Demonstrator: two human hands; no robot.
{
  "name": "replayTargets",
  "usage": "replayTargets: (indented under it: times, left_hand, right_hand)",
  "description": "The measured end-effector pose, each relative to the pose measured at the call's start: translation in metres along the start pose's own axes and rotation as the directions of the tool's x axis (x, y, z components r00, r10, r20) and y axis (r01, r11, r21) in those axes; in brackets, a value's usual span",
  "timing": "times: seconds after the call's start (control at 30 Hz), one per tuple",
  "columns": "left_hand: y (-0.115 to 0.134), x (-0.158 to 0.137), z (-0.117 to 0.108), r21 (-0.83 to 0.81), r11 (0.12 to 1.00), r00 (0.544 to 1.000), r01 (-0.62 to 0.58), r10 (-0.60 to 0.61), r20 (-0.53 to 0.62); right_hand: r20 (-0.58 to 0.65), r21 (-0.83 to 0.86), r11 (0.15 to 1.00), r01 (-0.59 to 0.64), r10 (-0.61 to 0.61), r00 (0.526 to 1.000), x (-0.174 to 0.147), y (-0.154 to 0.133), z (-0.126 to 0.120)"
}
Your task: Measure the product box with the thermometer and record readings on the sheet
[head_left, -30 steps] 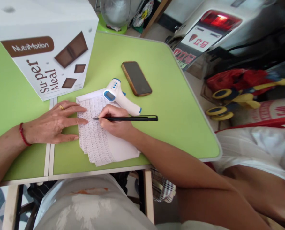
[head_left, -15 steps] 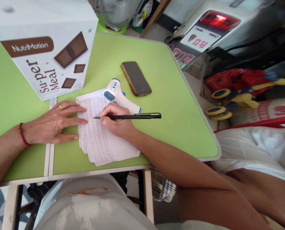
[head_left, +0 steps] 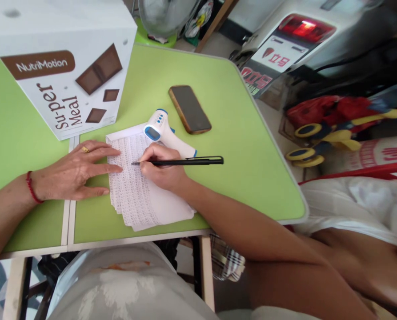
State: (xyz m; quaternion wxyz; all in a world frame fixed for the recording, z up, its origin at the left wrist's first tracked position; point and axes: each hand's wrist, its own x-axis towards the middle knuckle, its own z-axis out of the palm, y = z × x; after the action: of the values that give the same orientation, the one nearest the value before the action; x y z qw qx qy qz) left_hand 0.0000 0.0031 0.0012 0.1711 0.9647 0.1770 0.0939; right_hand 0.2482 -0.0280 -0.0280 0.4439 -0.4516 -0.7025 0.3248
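Observation:
My right hand (head_left: 163, 168) pinches a black pen (head_left: 198, 161), its tip at the written lines on a stack of white paper sheets (head_left: 171, 206). Rows of small handwriting cover the left part of the top sheet. My left hand (head_left: 74, 171) lies flat with fingers spread, fingertips on the sheets' left edge and the palm over the table. A ring and a red bracelet are on it. A white and blue infrared thermometer (head_left: 163, 129) rests across the sheets' upper edge, just beyond my right hand.
The green folding table (head_left: 251, 173) has a seam left of the paper. A tall white box (head_left: 94, 53) stands at the back left. Beyond the thermometer lies a phone (head_left: 190, 109). Another person in white clothing (head_left: 358, 209) is close on the right, by a parked scooter (head_left: 305, 35).
The pen tip has shifted very slightly to the right on the paper. My left hand, the thermometer and the phone stay where they were.

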Motion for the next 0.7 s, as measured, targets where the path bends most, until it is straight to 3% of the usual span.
replayTargets:
  times: [0.23, 0.5, 0.7]
  left_hand:
    - [0.0, -0.0004, 0.0008, 0.007, 1.0, 1.0, -0.008, 0.008, -0.005]
    - [-0.0003, -0.0015, 0.001, 0.018, 1.0, 1.0, -0.013, 0.014, -0.014]
    - [0.0004, -0.0015, 0.0014, 0.04, 0.999, 1.0, -0.023, 0.024, -0.015]
  right_hand:
    - [0.026, 0.014, 1.0, 0.008, -0.008, 1.0, -0.0005, -0.0004, 0.0]
    - [-0.158, 0.088, 0.996, 0.034, -0.02, 0.987, 0.0066, 0.0009, -0.0002]
    - [-0.098, 0.172, 0.985, -0.027, 0.044, 0.994, 0.0056, -0.0021, 0.0017]
